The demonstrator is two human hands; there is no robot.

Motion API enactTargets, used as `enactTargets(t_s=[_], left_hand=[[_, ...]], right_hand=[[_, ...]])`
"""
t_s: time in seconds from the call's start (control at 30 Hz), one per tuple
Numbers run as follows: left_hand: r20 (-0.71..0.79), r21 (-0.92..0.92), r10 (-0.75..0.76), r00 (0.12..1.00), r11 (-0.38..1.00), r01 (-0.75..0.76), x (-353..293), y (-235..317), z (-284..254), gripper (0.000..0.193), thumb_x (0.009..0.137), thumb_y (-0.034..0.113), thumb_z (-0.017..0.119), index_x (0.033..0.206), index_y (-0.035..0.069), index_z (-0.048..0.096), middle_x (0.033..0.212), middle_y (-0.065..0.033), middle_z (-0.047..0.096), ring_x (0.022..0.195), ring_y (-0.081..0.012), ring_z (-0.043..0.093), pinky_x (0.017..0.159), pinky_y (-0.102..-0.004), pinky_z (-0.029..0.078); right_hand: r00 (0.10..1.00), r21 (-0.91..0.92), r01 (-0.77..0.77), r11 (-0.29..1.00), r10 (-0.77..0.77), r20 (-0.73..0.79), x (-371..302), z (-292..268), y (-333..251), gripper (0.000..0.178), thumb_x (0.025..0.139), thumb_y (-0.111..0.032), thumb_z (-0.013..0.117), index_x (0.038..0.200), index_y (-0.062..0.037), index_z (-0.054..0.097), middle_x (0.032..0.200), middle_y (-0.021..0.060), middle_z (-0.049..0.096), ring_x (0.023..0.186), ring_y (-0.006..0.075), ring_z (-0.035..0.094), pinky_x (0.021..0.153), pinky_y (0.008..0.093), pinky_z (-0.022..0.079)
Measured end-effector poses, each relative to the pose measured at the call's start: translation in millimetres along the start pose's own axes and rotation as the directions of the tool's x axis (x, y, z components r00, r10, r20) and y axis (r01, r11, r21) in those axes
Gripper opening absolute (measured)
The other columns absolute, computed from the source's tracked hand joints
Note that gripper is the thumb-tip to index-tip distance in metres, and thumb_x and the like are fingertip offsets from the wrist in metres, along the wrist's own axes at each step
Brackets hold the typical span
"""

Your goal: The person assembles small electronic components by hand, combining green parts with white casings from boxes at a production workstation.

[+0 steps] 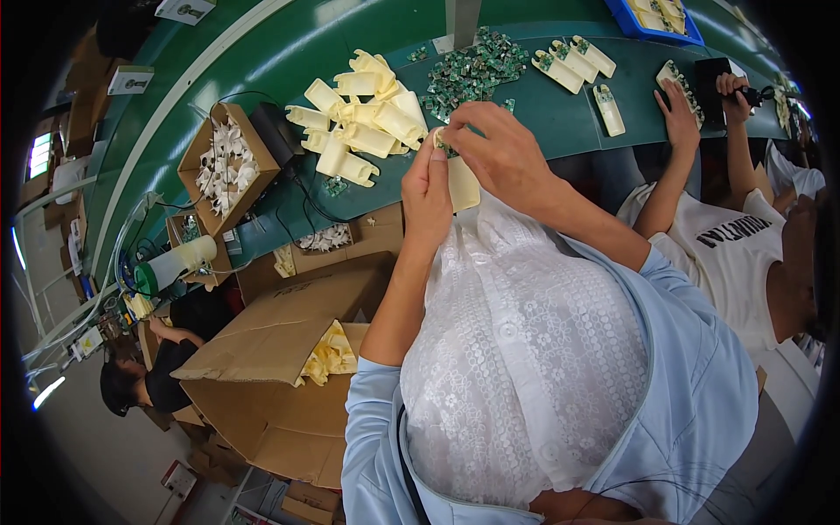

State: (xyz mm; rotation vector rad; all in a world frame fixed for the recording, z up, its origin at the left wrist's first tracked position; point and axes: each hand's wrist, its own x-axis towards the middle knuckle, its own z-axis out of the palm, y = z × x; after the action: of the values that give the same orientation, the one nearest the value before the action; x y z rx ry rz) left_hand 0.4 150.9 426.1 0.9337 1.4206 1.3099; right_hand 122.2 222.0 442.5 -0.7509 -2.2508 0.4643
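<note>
My left hand (426, 194) and my right hand (494, 150) meet over the near edge of the green workbench (560, 114). Together they hold a cream plastic housing (462, 185), and a small green circuit board (445, 149) sits at its top end under my right fingers. Just beyond my hands lies a heap of small green circuit boards (472, 70). To their left is a pile of cream plastic housings (359, 118). My white lace top and light blue sleeves fill the lower middle of the view.
Three housings with boards fitted (573, 61) lie further right, one more (609, 109) beside them. A co-worker's hands (678, 114) work at the right. A blue tray (652, 19) stands at the back. Cardboard boxes (289, 337) and a box of white parts (226, 166) sit left.
</note>
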Motion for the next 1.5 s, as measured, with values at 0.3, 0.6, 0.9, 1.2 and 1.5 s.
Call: enactTargets(t_s=[0.3,0.6,0.9,1.2,1.5], left_hand=[[-0.074,-0.282,-0.154,0.985,0.951,0.128,3.2,-1.4,2.0,0.034,0.100,0.021,0.039,0.120,-0.004,0.053,0.102,-0.0040,0.062,0.087,-0.0078,0.058,0.073,-0.0213,0.048],[-0.049,-0.279,-0.140,0.989,0.953,0.121,4.1,-0.8,5.2,0.033,0.100,0.021,0.037,0.117,-0.002,0.054,0.098,-0.0039,0.062,0.082,-0.0074,0.058,0.070,-0.0217,0.049],[-0.092,-0.218,-0.089,0.992,0.974,0.067,4.4,-7.8,12.1,0.034,0.100,0.020,0.035,0.120,-0.002,0.051,0.102,-0.0049,0.060,0.086,-0.0082,0.058,0.073,-0.0229,0.048],[-0.080,-0.174,-0.115,0.990,0.980,0.100,30.7,-67.5,25.9,0.029,0.098,0.012,0.039,0.120,0.000,0.052,0.104,-0.0061,0.058,0.090,-0.0111,0.055,0.079,-0.0250,0.046],[0.238,0.893,0.407,0.882,0.265,-0.363,81.8,-99.7,-42.7,0.038,0.080,-0.001,0.054,0.117,0.007,0.058,0.128,-0.0173,0.046,0.118,-0.0382,0.043,0.096,-0.0458,0.037]], right_hand=[[0.927,0.579,-0.348,0.738,0.364,0.092,-10.1,11.0,9.1,0.026,0.084,-0.003,0.058,0.110,-0.0004,0.059,0.106,0.0091,0.058,0.096,0.0191,0.058,0.077,0.0307,0.049],[0.838,0.684,-0.522,0.510,0.454,0.302,-22.6,18.4,14.8,0.033,0.096,-0.005,0.042,0.127,-0.0003,0.051,0.112,0.0055,0.062,0.094,0.0068,0.054,0.081,0.0231,0.046],[0.834,0.703,-0.506,0.499,0.489,0.253,-26.0,29.5,16.3,0.034,0.095,-0.004,0.042,0.128,-0.0003,0.049,0.110,0.0041,0.062,0.094,0.0064,0.055,0.082,0.0227,0.046],[0.846,0.413,-0.525,0.744,0.507,0.164,-47.6,31.4,34.0,0.056,0.081,-0.010,0.060,0.132,0.0011,0.041,0.125,0.0199,0.050,0.107,0.0273,0.055,0.089,0.0338,0.046],[0.821,-0.258,-0.570,0.780,0.552,-0.148,-135.0,15.3,168.0,0.069,0.072,-0.006,0.061,0.134,0.0022,0.034,0.128,0.0230,0.044,0.113,0.0398,0.046,0.097,0.0436,0.039]])
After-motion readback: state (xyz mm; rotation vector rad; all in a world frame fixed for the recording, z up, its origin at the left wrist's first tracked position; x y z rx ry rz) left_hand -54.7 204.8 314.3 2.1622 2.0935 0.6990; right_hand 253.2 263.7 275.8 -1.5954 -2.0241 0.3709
